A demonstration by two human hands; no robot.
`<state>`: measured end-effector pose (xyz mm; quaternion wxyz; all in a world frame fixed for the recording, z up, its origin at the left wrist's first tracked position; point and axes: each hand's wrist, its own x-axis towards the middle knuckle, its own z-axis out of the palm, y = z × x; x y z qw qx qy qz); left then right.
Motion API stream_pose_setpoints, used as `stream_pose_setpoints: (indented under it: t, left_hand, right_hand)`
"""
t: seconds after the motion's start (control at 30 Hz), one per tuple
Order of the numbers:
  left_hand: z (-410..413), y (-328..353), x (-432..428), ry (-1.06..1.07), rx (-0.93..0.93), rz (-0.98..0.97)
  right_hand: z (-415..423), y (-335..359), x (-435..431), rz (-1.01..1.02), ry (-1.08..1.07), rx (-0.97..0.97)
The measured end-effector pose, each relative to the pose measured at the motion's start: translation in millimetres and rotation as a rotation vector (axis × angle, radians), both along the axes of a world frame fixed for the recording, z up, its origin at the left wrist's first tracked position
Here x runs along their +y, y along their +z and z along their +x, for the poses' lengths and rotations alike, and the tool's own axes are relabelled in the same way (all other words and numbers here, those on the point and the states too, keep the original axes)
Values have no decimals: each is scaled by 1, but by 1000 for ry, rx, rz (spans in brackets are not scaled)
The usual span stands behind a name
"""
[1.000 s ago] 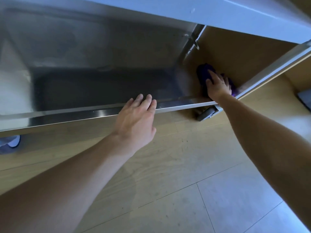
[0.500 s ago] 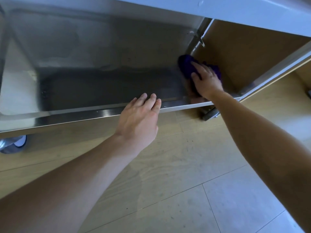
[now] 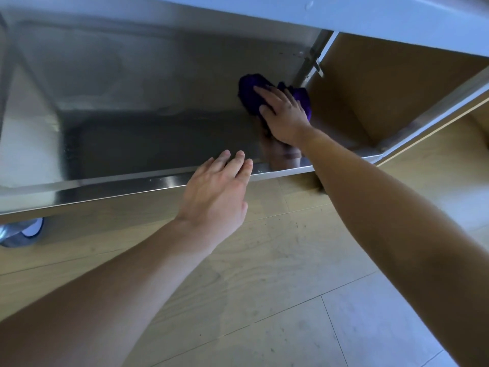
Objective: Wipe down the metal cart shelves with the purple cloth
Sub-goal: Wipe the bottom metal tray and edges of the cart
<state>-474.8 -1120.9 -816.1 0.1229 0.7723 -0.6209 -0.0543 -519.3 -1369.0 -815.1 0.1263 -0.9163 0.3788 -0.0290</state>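
Observation:
The metal cart's lower shelf [image 3: 148, 144] is a shiny steel tray seen from above, under a pale upper shelf [image 3: 370, 19]. A bunched purple cloth [image 3: 250, 92] lies on the right part of the lower shelf, close to the cart's right rear post [image 3: 308, 62]. My right hand [image 3: 284, 115] presses flat on the cloth, fingers spread over it. My left hand [image 3: 219, 189] rests open on the shelf's front rim [image 3: 119, 185], fingertips over the edge, holding nothing.
A caster wheel [image 3: 21, 233] shows under the cart at the left. Wooden floor lies below and to the right, with pale tiles [image 3: 370, 327] at the lower right. The upper shelf hangs low over the working space.
My right hand has slid the purple cloth leftward, from the shelf's right end toward its middle. The left hand stays on the front rim.

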Motion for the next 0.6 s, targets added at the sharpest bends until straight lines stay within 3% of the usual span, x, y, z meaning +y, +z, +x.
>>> stream_pose_setpoints:
  t: [0.1, 0.27, 0.43, 0.6]
  left_hand:
    - [0, 0, 0, -4, 7, -12]
    - [-3, -3, 1, 16, 29, -37]
    - [-3, -4, 0, 26, 30, -38]
    - [-2, -6, 1, 30, 4, -27]
  right_hand:
    - [-34, -2, -15, -49, -39, 0]
    - [-100, -2, -61, -112, -392, 37]
    - [-61, 4, -75, 7, -528, 34]
    - [8, 7, -49, 11, -298, 26]
